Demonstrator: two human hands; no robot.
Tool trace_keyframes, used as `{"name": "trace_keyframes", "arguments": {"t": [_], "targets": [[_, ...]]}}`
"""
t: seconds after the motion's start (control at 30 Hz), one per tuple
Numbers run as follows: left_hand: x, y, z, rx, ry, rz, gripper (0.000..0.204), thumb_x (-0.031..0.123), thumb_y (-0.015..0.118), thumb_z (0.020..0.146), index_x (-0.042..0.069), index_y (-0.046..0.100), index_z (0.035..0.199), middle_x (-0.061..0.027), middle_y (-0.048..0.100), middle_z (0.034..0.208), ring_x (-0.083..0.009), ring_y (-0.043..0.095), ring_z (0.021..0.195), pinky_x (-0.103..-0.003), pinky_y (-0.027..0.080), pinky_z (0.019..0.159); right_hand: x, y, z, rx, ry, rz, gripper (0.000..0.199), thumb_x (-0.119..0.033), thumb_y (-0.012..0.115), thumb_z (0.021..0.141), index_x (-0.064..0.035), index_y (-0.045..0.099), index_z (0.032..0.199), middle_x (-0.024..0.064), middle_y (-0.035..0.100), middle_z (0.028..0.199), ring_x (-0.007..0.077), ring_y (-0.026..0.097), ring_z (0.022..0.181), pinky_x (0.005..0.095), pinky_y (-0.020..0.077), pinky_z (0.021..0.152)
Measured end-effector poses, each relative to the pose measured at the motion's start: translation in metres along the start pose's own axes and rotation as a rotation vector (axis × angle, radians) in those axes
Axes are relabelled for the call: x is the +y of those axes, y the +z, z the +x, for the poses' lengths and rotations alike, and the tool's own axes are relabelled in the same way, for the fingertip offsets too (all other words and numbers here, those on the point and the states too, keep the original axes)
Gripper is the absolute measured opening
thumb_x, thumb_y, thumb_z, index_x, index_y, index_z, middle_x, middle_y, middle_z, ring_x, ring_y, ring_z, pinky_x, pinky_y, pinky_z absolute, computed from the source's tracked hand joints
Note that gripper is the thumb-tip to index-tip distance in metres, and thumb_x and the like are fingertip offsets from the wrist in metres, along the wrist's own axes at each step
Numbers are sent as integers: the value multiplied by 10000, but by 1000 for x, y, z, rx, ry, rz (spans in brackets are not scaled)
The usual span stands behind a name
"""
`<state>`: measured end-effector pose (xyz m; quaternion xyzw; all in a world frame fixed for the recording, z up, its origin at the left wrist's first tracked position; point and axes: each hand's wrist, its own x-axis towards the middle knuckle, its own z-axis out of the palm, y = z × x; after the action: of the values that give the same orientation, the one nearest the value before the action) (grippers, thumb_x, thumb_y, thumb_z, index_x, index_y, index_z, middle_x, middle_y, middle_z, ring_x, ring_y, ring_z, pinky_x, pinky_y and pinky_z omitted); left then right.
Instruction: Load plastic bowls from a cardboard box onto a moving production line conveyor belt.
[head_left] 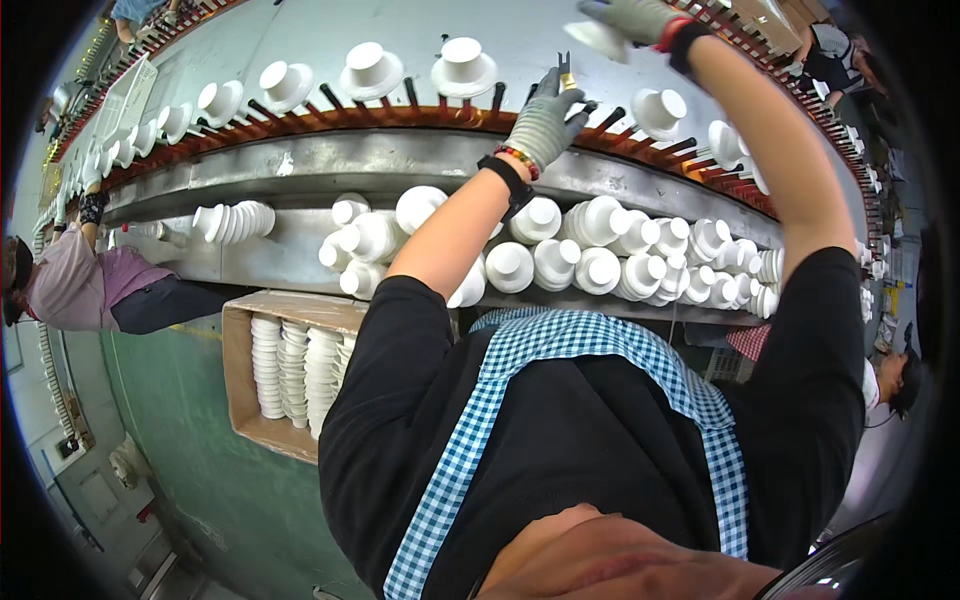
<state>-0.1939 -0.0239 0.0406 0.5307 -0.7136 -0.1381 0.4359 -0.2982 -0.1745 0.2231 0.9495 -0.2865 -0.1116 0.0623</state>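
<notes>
My gloved left hand (545,128) is closed around a small tool (566,70) with a black forked tip and a yellowish body. It reaches over the brown rail of the line, between two white hat-shaped parts: one (464,68) to its left, another (659,113) to its right. Farther out, my gloved right hand (640,18) grips a tilted white hat-shaped piece (597,41), somewhat blurred, above the grey surface. The fingertips of that hand are partly hidden. Below my left forearm, many loose white hat-shaped parts (597,270) lie in piles on a metal ledge.
A curved conveyor rail (330,118) with dark upright pegs runs across in front of me. At my left stands a cardboard box (238,365) of stacked white parts. A nested row of parts (235,221) lies on the ledge. One co-worker (100,280) is at the left.
</notes>
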Motion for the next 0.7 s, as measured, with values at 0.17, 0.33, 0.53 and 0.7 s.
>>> {"name": "trace_keyframes", "arguments": {"t": [0.17,0.33,0.53,0.7], "targets": [[-40,7,-17,99,-133,-255,440,202,583,916,56,479,1318,-136,685,961,-275,666,836,-363,523,777,-29,39,26,84,113,356,428,-433,496,916,-52,633,1052,135,684,839,273,634,716,397,503,655],[-63,-16,-26,152,-325,-372,279,268,553,922,49,667,1051,-160,698,890,-289,679,831,-365,515,735,-62,47,37,-141,200,722,403,-411,469,913,-55,658,925,148,674,750,328,636,710,439,496,673],[-91,-27,-26,291,-371,-294,244,202,636,832,34,660,1006,-194,680,934,-340,650,890,-397,504,782,-127,64,70,263,-177,115,298,-249,492,859,-24,670,778,203,665,794,375,638,722,442,511,691],[-96,-42,-59,478,-447,-954,395,52,568,878,-15,488,1259,-109,653,1073,-161,619,953,-272,504,844,-161,56,82,368,-191,-559,190,-173,557,778,-26,653,848,173,654,778,311,654,661,405,539,631]]}}
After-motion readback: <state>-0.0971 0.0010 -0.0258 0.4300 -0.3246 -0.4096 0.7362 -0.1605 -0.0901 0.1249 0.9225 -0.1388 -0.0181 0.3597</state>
